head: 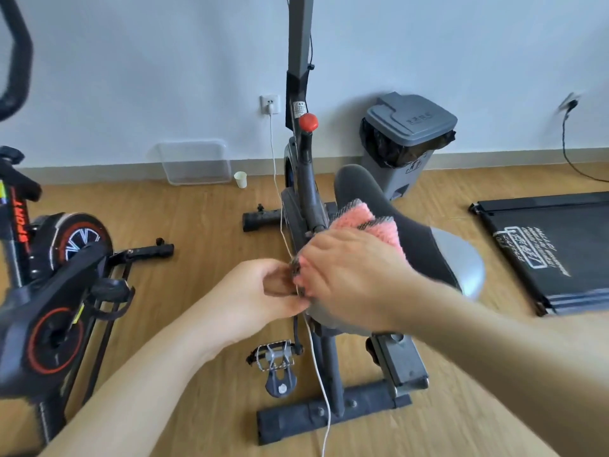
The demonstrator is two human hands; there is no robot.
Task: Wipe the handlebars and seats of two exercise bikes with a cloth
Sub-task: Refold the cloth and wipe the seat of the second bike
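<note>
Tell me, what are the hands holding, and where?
The cloth. The left hand pinches its near edge; the right hand lies over its middle on the seat.

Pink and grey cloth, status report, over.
Right hand presses pink and grey fluffy cloth on dark padded bike seat. Left hand pinches its edge. White cable dangles close.

"SPORT" in red-orange capitals running down the black frame of the exercise bike (pixel 49 285) at far left, white print on the treadmill (pixel 557 252) at right and raised marks on the grey bin lid (pixel 412 118) both too blurred to read
</note>
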